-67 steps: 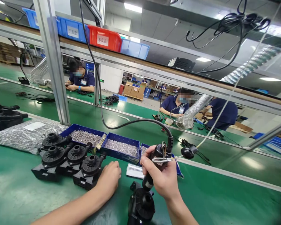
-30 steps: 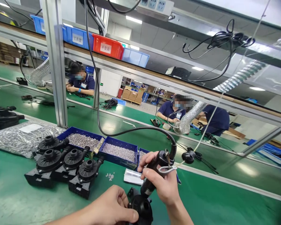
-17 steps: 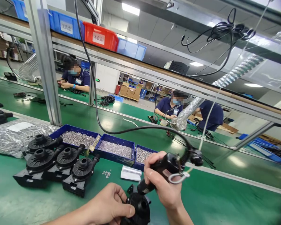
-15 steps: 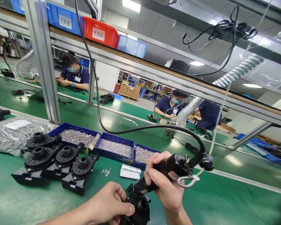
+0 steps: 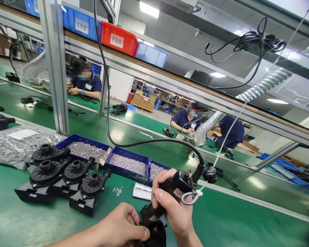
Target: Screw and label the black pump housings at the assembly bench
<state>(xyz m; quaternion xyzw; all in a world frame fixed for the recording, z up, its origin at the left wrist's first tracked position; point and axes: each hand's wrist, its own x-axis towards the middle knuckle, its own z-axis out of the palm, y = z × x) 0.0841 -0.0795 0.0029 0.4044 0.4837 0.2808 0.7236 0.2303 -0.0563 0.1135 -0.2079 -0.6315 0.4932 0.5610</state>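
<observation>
My right hand (image 5: 173,204) is wrapped round a black electric screwdriver (image 5: 175,183), which hangs from a cord and tilts down to the left. The tool's lower end meets a black pump housing (image 5: 157,235) at the bottom of the view; its tip is hidden. With thumb and fingers my left hand (image 5: 126,224) grips that housing from the left side. Left of it on the green bench stand several like black pump housings (image 5: 92,185). A small scatter of tiny rings (image 5: 117,191) and a white roll (image 5: 141,191) lie behind my hands.
Blue trays of screws (image 5: 128,164) line the back of the work area. A plastic bag of metal parts (image 5: 20,145) lies at left. A metal post (image 5: 55,75) and a shelf with bins (image 5: 119,37) stand ahead. Co-workers (image 5: 86,80) sit across the bench.
The screwdriver and my right hand have shifted left and slightly down, with the tool more upright over the housing. My left hand keeps its grip. The whole view has shifted slightly.
</observation>
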